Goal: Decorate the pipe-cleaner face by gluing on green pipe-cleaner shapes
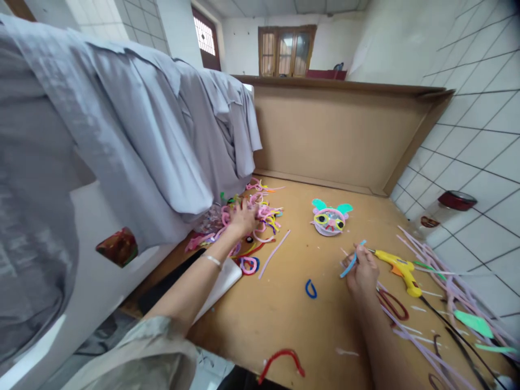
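My left hand [244,218] reaches into a tangled pile of pink, yellow and purple pipe cleaners [268,211], its fingers apart and touching them; the fingertips are partly hidden. Pinched in my right hand [363,271] is a short light blue pipe cleaner [350,264], held slightly above the wooden table [280,314]. Beyond the right hand sits a round animal-face craft [329,222] with green ears, yellow-rimmed eyes and a pink nose. Between my hands lie a blue pipe cleaner loop [311,288] and a straight pale pink pipe cleaner [274,254].
To the right lie a yellow glue gun [400,266] with a black cord and a dark red loop [393,304]. A clear jar [439,214] with a red lid stands by the tiles. Grey cloth [162,119] hangs left; a cardboard panel [325,135] closes the back.
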A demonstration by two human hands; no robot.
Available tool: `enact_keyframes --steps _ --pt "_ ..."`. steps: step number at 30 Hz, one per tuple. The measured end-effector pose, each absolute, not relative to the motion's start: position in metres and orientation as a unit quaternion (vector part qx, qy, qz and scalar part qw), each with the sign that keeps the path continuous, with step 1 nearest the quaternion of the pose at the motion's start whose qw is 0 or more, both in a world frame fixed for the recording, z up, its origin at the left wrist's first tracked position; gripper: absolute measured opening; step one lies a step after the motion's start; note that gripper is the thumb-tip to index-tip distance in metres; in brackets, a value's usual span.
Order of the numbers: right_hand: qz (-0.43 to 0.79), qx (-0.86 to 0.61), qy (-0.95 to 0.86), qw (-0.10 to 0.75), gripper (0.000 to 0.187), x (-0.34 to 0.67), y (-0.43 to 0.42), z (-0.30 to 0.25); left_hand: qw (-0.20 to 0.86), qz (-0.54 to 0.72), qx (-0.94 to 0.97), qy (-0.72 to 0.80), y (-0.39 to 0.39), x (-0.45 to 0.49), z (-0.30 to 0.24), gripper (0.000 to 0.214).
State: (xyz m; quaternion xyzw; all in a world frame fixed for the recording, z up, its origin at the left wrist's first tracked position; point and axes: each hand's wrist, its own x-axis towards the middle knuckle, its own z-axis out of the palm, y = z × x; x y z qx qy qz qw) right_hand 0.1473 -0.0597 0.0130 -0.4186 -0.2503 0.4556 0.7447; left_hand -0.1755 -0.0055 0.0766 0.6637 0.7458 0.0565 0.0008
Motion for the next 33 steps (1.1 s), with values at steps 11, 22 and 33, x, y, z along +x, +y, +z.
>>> enact_keyframes --steps 11,22,33 --pt "0.441 -0.439 -0.272 0.734 0.04 0.146 -0.057 0.004 0.085 -0.092 0.736 0.666 -0.046 -0.193 0.066 0.074" --pt "0.441 -0.445 -0.272 0.73 0.036 0.149 -0.053 -0.002 0.047 0.138 0.748 0.648 -0.012 -0.219 0.068 0.063" --pt "0.459 -0.432 -0.296 0.718 0.043 0.146 -0.056 0.008 0.014 0.321 0.689 0.65 0.047 -0.255 0.129 0.062"
